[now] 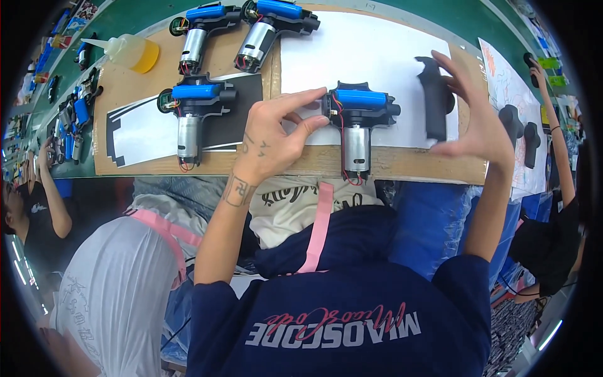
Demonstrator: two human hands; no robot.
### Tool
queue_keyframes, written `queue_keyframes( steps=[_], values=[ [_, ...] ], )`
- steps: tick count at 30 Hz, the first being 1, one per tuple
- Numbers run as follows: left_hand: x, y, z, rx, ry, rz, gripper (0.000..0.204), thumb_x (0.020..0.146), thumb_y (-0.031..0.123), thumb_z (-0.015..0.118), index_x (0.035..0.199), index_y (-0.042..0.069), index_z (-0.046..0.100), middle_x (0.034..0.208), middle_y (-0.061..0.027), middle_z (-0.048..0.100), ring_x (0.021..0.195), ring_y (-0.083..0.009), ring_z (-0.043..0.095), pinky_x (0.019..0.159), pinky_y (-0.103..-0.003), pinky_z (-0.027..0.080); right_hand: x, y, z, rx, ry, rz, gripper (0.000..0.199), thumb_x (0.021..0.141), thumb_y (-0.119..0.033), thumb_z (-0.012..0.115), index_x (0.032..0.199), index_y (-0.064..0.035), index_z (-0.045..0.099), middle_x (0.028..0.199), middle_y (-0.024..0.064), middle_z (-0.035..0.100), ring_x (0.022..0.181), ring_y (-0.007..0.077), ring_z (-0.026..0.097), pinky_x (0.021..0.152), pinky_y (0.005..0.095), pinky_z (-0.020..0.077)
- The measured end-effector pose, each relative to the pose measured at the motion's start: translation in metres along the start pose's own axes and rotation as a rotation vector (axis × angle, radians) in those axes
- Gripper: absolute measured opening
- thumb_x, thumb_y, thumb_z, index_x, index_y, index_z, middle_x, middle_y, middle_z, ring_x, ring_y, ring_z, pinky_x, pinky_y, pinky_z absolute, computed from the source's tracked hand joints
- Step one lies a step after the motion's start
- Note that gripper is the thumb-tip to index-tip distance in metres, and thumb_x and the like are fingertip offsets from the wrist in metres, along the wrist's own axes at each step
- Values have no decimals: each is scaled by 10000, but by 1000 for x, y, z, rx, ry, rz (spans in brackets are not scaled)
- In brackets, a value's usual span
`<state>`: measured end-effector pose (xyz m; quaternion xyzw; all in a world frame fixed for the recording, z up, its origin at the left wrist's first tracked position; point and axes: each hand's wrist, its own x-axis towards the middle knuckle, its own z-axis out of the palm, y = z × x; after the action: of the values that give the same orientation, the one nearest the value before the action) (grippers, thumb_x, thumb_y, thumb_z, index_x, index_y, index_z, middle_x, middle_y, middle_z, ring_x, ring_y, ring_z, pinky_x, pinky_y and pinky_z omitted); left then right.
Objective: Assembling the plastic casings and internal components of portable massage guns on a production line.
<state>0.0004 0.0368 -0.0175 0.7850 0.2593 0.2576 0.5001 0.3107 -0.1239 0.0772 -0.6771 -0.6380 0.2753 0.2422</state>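
In front of me lies a half-built handheld power tool (361,100), a black half shell with a blue cylindrical battery, thin red wires and a silver motor (356,147) pointing toward me. My left hand (276,129) pinches its left end between thumb and forefinger, by the small round part there. To the right, my right hand (477,119) curves around a black plastic housing half (434,100), forefinger at its top and thumb near its bottom. Slight blur covers this hand, and some of its fingers are hidden behind the piece.
Similar open tools stand left, one nearer (188,125) and two farther (195,44). A squeeze bottle of yellow liquid (135,53) lies behind them. White paper (301,56) covers part of the cardboard (226,164). Black shells (531,144) lie right; co-workers sit both sides.
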Motion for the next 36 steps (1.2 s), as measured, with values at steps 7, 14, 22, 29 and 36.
queue_keyframes(
  steps=[7,14,22,29,36],
  values=[
    [6,2,-8,-49,-98,-107,441,856,4,795,1291,47,731,1135,-138,776,884,-124,724,749,-236,564,23,-82,67,-397,-63,-181,1232,480,-242,987,1556,-76,410,1585,237,385,1391,429,476,1162,471,417],
    [13,-3,-8,-116,-93,-118,367,829,112,840,1185,46,776,1132,-152,782,811,-168,766,708,-263,592,30,-95,77,-568,-180,-145,1246,478,-228,997,1558,-73,396,1582,239,365,1364,436,481,1134,485,442],
    [10,-1,-8,-59,-86,-137,344,834,109,834,1167,41,784,1105,-148,788,757,-164,752,689,-267,594,28,-94,83,-606,-183,-135,1237,493,-253,993,1560,-68,393,1595,248,346,1366,436,485,1124,480,449],
    [15,-1,-8,-115,-116,-86,345,828,136,834,1158,45,787,1049,-138,791,711,-165,738,667,-279,587,31,-87,66,-657,-232,-188,1130,612,-380,947,1557,-61,416,1587,254,372,1343,433,517,1113,477,455],
    [14,-9,-4,-33,-28,163,316,846,140,768,1150,59,782,938,-121,782,697,-198,733,679,-314,586,26,-85,-12,-385,23,-492,609,888,-367,782,1337,9,617,1181,165,724,1197,358,653,1058,449,493]
  ],
)
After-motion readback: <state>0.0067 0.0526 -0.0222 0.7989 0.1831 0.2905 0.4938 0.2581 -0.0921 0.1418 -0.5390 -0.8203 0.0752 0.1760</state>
